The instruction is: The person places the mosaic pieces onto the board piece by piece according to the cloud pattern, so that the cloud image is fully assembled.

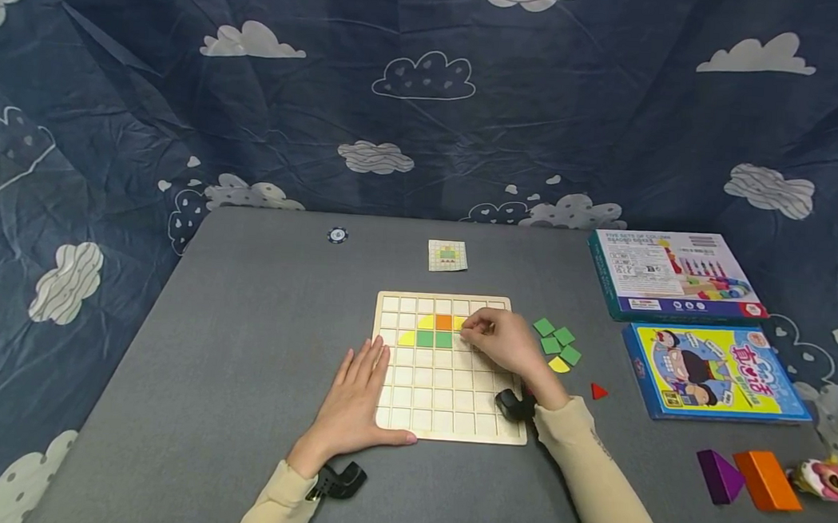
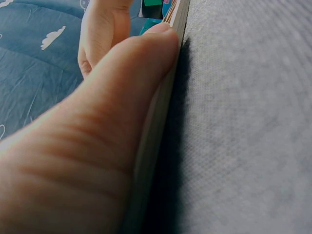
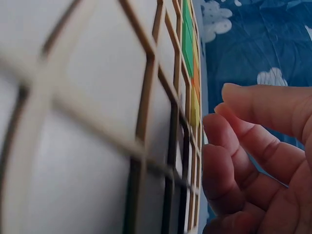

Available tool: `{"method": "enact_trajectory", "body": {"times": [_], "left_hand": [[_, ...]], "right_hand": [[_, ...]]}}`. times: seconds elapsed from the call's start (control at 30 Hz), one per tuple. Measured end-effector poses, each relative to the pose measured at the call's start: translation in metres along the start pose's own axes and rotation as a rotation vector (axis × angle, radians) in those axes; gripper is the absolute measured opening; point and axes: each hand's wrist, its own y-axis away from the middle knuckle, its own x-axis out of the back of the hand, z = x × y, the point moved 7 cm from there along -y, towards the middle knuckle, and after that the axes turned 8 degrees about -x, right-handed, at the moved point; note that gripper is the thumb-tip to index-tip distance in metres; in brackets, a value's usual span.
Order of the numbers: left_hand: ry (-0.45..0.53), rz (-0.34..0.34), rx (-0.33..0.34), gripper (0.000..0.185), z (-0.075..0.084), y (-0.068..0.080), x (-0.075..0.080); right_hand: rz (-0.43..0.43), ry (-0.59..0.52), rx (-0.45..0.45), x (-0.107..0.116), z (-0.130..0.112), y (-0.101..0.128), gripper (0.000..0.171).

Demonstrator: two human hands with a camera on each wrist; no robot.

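A wooden grid board (image 1: 447, 391) lies flat on the grey table (image 1: 257, 323). Its upper rows hold yellow tiles, an orange tile (image 1: 444, 321) and two green tiles (image 1: 433, 339). My left hand (image 1: 357, 390) rests flat on the board's left edge, with the thumb (image 2: 97, 146) along the board's rim (image 2: 161, 122). My right hand (image 1: 504, 343) hovers over the upper right cells, fingers loosely bent. Its fingertips (image 3: 214, 122) sit beside a yellow tile (image 3: 194, 105) seated in a cell next to the orange one. Nothing shows between the fingers.
Loose green tiles (image 1: 556, 342), a yellow piece (image 1: 559, 365) and a red triangle (image 1: 599, 392) lie right of the board. A pattern card (image 1: 447, 255) lies behind it. Two boxes (image 1: 677, 276) (image 1: 715, 372), purple (image 1: 719, 474) and orange (image 1: 766, 479) blocks sit at the right.
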Motion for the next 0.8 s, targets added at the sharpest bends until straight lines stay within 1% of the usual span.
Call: {"method": "enact_trajectory", "body": {"times": [0.23,0.47,0.67,0.8], "left_hand": [[0.003,0.003,0.001,0.129,0.000,0.000,0.000],[0.013,0.008,-0.009,0.129,0.001,0.000,0.000],[0.015,0.013,-0.009,0.129,0.001,0.000,0.000],[0.027,0.032,-0.019,0.130,0.001,0.000,0.002]], "right_hand": [[0.091,-0.017,-0.041,0.027,0.019,0.000,0.012],[0.158,0.025,-0.083,0.050,0.039,0.003,0.016],[0.216,0.054,-0.106,0.067,0.055,0.006,0.020],[0.235,0.059,-0.139,0.075,0.065,0.008,0.022]]}}
